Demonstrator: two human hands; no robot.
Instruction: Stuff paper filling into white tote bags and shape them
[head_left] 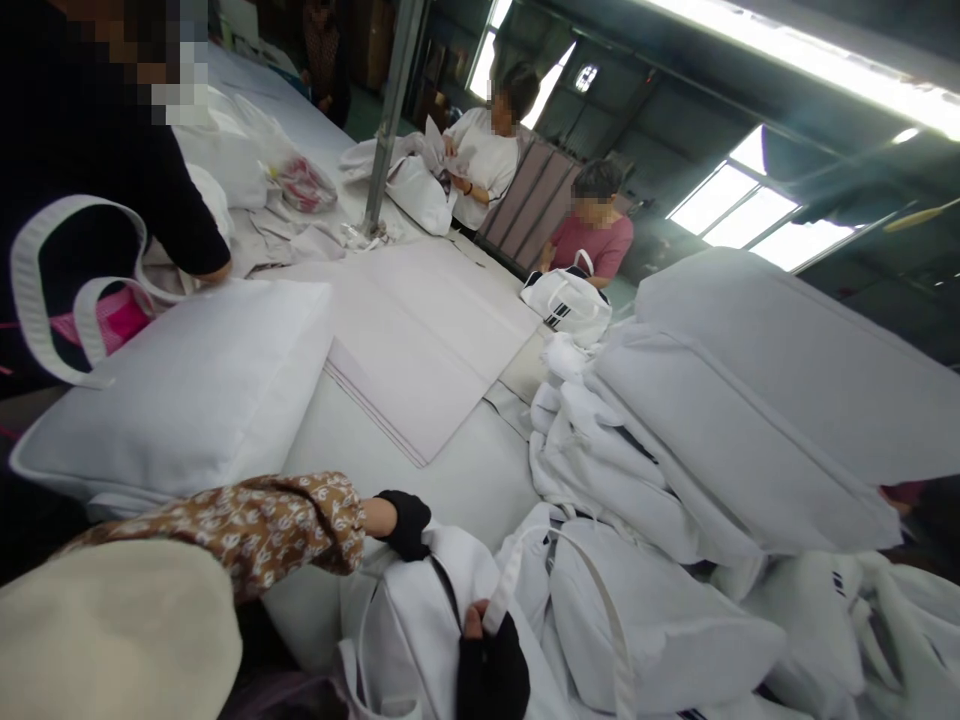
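A white bag (pixel 409 625) with a dark zipper lies in front of me at the bottom of the head view. My left hand (pixel 407 524), in a black glove under a brown floral sleeve, grips its far edge with the fingers curled and partly hidden. On the near side of the zipper, my right hand (pixel 493 660), also black-gloved with bare fingertips, is closed at the bag near the base of a white strap (pixel 508 578). Right of it lies another white bag (pixel 645 600) with a looped handle.
Stacked white bags (pixel 750 400) rise high on the right. Flat pale sheets (pixel 427 330) cover the table's middle, beside a metal post (pixel 390 120). A stuffed white bag (pixel 187 390) lies left, near a black-sleeved person (pixel 82 130). Two people (pixel 484 160) handle bags across the table. A cream cap (pixel 112 630) fills the lower left.
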